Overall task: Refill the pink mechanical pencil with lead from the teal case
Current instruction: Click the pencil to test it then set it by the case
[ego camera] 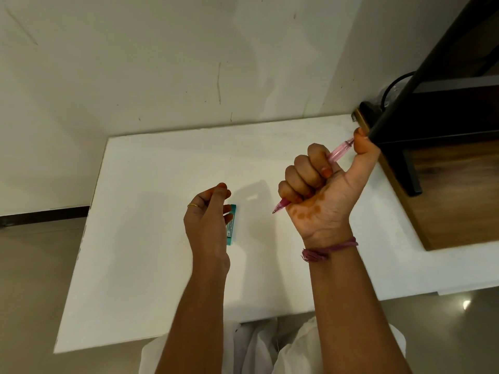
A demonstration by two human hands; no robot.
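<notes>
Translucent pink plastic mechanical pencil [340, 150] fisted in right hand [321, 190], thumb on cap, tip down-left, left hand [208, 220] fingers pinched together over flat teal lead case [231, 225] on white bench [151, 238]

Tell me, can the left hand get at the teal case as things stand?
Probably yes: the left hand hovers right beside the teal case, fingers loosely pinched, nothing between them. The right hand holds the pencil clear.

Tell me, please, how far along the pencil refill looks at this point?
Apparently late. Done: nothing certain; whether lead is already inside cannot be seen. In hand: the right hand fists the pink mechanical pencil, thumb on its top end as if clicking. The left hand hovers, fingers pinched, by the teal lead case on the white table. Left: no lead shows at the tip.
</notes>
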